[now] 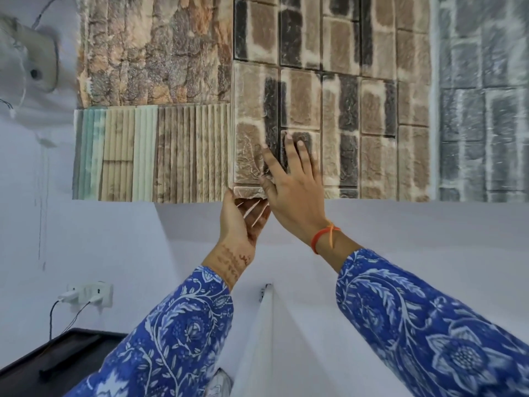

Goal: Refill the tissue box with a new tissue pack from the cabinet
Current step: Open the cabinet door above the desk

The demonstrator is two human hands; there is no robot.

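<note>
I am looking up at a wall cabinet whose doors are covered in stone and brick pattern panels. My left hand (243,216) curls its fingers under the lower corner of the brick-pattern cabinet door (329,110), gripping its bottom edge. My right hand (292,179), with an orange thread on the wrist, lies flat on that door's face with the fingers spread, holding nothing. The door looks closed or barely lifted. No tissue box or tissue pack is in view.
To the left is another cabinet door (154,81) with bark and ribbed patterns. A wall fan (34,58) hangs at the upper left. Below it are a wall socket with plugs (88,293) and a black surface (51,362). A white panel edge (266,325) rises at bottom centre.
</note>
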